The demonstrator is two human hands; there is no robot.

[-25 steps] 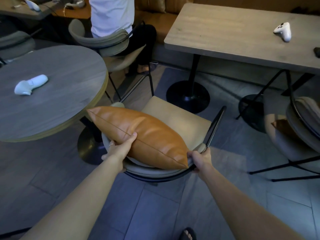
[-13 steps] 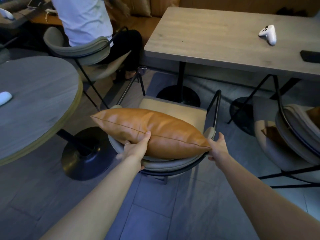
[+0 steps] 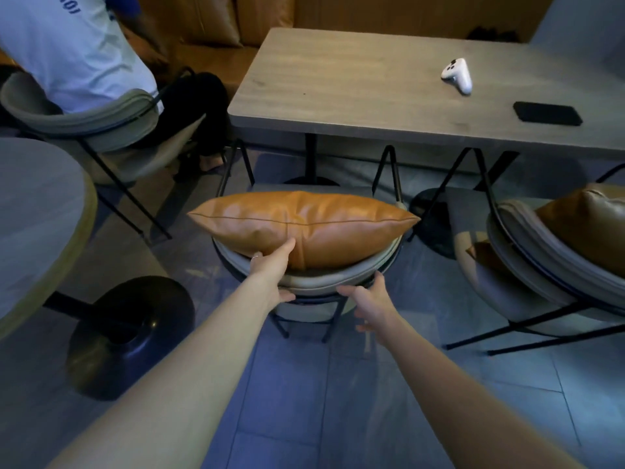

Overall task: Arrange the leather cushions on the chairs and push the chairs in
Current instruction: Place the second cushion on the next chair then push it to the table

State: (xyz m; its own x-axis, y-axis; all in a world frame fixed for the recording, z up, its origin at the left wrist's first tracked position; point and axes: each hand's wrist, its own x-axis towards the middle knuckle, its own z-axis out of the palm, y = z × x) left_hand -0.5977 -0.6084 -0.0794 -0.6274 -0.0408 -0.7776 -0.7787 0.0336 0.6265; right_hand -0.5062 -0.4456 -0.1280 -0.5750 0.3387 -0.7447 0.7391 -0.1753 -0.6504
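Across the curved backrest of the middle chair [image 3: 314, 282], a tan leather cushion [image 3: 304, 226], long seam facing the camera, ends overhanging both sides. Pressed into its lower front, left hand [image 3: 272, 265], fingers flat on the leather, thumb under the backrest edge; a push more than a pinch, perhaps. Just below the backrest's right part, right hand [image 3: 373, 299], fingers spread, tips at the padding, closed on nothing. Beyond the chair, rectangular table [image 3: 338, 96], chair front close to its near edge. Toward the table's right end, white controller [image 3: 457, 75] and dark phone [image 3: 547, 113]. Right of all this, second chair [image 3: 541, 252] with another cushion [image 3: 588, 228]. Left, round table [image 3: 37, 211]; behind it, a seated person [image 3: 67, 45].
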